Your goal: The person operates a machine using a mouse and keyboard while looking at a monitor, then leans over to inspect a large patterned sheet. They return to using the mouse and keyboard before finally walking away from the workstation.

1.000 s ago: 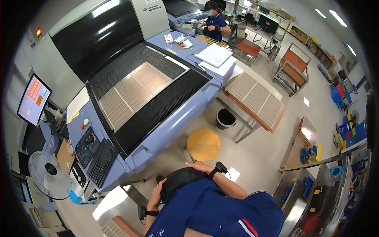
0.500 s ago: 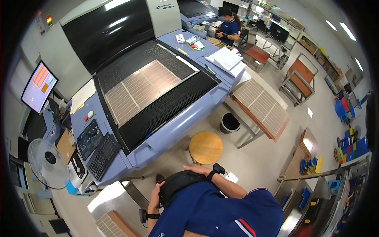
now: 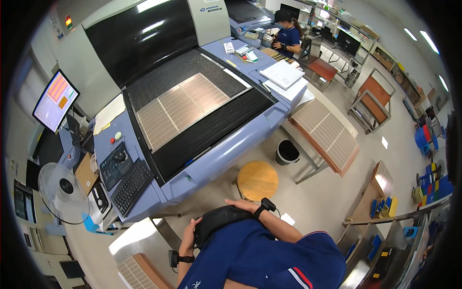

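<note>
Pouch (image 3: 217,222): near stool (image 3: 258,180). Left hand (image 3: 188,234): at pouch, cannot tell if fingers grip. Right hand (image 3: 243,205): fingers straight. Risk: careless forward step, tripping on stool.

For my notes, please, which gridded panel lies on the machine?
The panel on its black bed; the right stack and lower left stack lie off it.
</note>
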Motion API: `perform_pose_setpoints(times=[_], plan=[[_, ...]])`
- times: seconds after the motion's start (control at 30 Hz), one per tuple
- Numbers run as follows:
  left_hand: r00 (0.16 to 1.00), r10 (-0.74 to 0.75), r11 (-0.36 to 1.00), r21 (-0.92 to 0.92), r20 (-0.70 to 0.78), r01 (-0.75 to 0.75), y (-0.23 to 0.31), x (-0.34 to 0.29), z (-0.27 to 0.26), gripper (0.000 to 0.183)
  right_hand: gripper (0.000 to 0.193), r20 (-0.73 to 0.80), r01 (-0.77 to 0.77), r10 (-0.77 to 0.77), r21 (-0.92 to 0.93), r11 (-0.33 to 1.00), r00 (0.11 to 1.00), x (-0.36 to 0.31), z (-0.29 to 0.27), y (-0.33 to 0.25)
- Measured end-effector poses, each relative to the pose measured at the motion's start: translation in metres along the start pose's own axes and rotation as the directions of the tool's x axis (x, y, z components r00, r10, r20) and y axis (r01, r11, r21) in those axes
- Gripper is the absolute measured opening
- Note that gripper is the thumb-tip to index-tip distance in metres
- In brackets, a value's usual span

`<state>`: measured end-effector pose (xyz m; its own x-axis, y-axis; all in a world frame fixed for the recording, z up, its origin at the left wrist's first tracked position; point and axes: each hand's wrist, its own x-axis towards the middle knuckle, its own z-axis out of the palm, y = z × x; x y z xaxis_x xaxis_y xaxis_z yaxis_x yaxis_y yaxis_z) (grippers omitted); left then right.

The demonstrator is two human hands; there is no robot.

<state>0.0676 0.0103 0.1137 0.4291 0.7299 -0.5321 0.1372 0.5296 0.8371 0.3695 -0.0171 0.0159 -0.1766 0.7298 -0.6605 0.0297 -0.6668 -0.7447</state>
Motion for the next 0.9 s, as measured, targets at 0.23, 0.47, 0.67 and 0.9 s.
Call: perform_pose_setpoints(times=[0.23,0.47,0.67,0.9], plan=[[0.999,0.044,0.996,0.073,-0.005,-0.043,-0.014,0.017,-0.023,0.063,0.088,0.008,-0.005,0.006,-0.092,0.996,1.0,0.007,0.003,-0.009],[0.998,-0.026,0.997,-0.081,-0.057,0.021,-0.013,0.01,-0.024,0.057,0.092,0.07,0.016,-0.011,-0.073,0.997,0.997,0.008,0.007,-0.028],[0.998,0.052,0.998,-0.027,-0.04,-0.053,0.001,-0.006,-0.033,0.048,0.101,0.125,0.001,0.037,-0.29,0.957,0.991,0.003,0.021,-0.07],[0.985,0.031,0.988,-0.144,-0.172,-0.056,-0.056,0.0,-0.046,0.054,0.102,0.181,-0.043,0.088,-0.236,0.971,0.98,0.003,0.027,-0.079]])
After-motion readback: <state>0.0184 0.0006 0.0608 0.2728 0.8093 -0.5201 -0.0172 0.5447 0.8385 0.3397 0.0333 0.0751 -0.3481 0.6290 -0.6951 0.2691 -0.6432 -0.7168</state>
